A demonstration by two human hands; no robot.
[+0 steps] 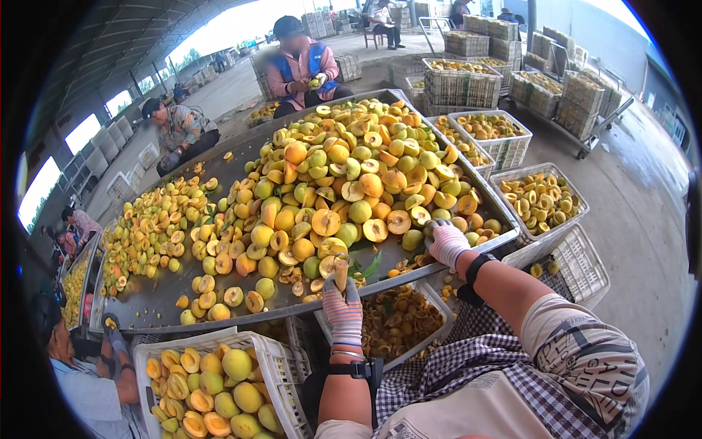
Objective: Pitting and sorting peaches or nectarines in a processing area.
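A broad metal-rimmed table (241,320) bears a heap of yellow-green apricots (338,154), many of them halved. My left hand (342,313), in a striped glove with grey fingers, is closed around a short wooden-handled tool (341,274) standing upright at the near rim; its small curved metal tip is hard to make out. My right hand (447,243), gloved alike, reaches over the table's right part with its fingers curled in among the fruit. What its fingertips grip is hidden. A greenish apricot (412,240) lies just left of them.
Below the rim stands a crate of brownish scraps (437,322). A white crate of apricots (292,366) is at lower left, another crate (578,201) at right. Co-workers sit across the table (300,66) and at left (88,380). Loaded carts (585,139) stand behind.
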